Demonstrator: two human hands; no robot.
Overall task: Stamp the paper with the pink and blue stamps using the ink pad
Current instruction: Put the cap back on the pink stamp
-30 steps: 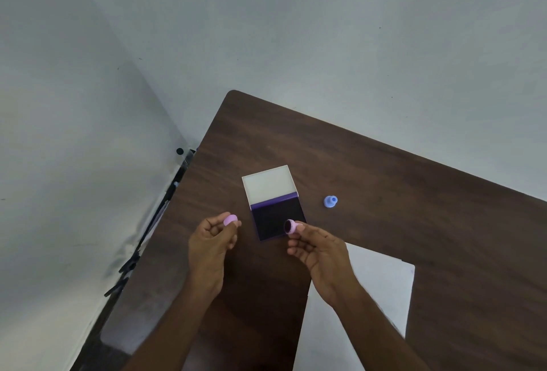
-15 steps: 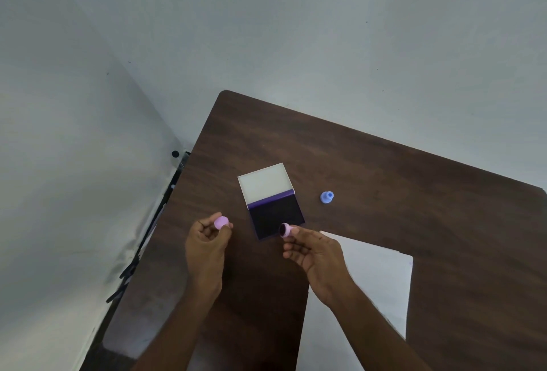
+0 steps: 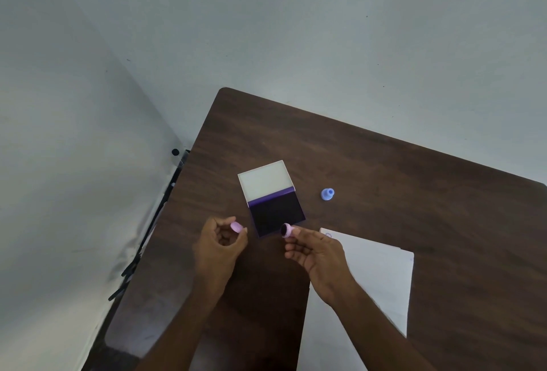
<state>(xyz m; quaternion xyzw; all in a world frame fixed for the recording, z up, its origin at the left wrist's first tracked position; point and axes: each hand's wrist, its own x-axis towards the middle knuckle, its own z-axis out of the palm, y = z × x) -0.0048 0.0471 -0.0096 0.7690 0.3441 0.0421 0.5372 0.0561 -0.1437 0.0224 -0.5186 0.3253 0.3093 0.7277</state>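
Note:
An open ink pad (image 3: 276, 215) lies mid-table, its dark purple pad toward me and its pale lid (image 3: 265, 179) folded back. My right hand (image 3: 318, 255) pinches the pink stamp (image 3: 287, 230) with its dark inked face turned left, just over the pad's near edge. My left hand (image 3: 220, 248) holds the stamp's pink cap (image 3: 236, 226) between thumb and fingertips, left of the pad. The blue stamp (image 3: 327, 194) stands on the table right of the pad. White paper (image 3: 376, 276) lies at the near right, with a faint round mark (image 3: 328, 235) at its far corner.
The dark wooden table (image 3: 384, 169) stands against grey walls, its far-left corner rounded. A black stand or tripod (image 3: 148, 225) leans in the gap along the table's left edge.
Both hands have shifted slightly toward me and lower over the table. The pink stamp has come back to the pad's near edge. The grips are the same.

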